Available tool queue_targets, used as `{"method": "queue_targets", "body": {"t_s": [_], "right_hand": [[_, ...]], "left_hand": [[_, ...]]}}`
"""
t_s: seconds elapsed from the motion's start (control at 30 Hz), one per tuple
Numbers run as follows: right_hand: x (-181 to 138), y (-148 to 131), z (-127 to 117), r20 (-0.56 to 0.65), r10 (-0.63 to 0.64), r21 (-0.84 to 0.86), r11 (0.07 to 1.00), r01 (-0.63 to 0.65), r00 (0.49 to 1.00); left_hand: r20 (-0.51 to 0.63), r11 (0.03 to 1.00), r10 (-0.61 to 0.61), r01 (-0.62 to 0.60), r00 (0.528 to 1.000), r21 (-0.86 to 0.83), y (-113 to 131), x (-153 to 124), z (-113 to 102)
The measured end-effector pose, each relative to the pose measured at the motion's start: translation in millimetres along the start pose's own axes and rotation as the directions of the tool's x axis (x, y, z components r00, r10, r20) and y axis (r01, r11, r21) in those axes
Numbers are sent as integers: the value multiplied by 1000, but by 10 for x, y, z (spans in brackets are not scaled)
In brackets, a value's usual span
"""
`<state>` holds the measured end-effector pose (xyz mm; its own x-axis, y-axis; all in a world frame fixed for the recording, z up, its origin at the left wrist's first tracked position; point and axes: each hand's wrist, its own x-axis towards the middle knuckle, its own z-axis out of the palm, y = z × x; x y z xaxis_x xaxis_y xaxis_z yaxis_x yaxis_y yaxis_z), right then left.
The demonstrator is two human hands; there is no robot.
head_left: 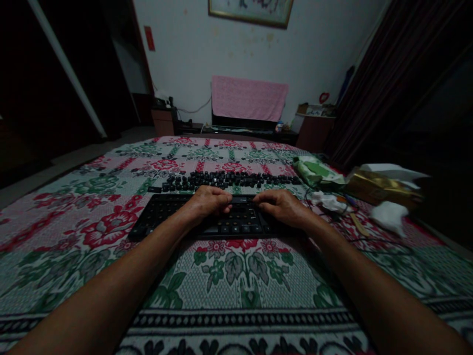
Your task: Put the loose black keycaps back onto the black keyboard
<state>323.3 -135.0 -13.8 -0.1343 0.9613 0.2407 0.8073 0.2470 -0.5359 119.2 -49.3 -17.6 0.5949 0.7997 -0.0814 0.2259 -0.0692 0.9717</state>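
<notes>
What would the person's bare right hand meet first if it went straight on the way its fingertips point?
Probably the bare left hand, facing the right hand across the black rectangular plastic keyboard; depth is unclear, so it might brush the keyboard first.

The left hand [211, 200] and right hand [284, 207] are over the keyboard [159, 213]. Loose black keycaps [250, 181] lie just beyond it.

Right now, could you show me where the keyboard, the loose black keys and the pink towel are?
keyboard [239, 217]: head view, on its key area near the middle
loose black keys [232, 178]: head view, middle of the scattered row
pink towel [249, 98]: head view, centre of the cloth
</notes>
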Motion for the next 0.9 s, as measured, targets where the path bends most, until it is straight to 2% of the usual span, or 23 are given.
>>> {"method": "queue_targets", "body": {"t_s": [0.57, 0.9], "right_hand": [[-11, -2, -16, -14, 41, 16, 999, -41, 999], [9, -115, 17, -69, -16, 10, 1000, 17, 997]], "left_hand": [[17, 999, -35, 34, 999, 34, 63, -41, 40], [48, 996, -14, 9, 999, 86, 18, -11, 26]]}}
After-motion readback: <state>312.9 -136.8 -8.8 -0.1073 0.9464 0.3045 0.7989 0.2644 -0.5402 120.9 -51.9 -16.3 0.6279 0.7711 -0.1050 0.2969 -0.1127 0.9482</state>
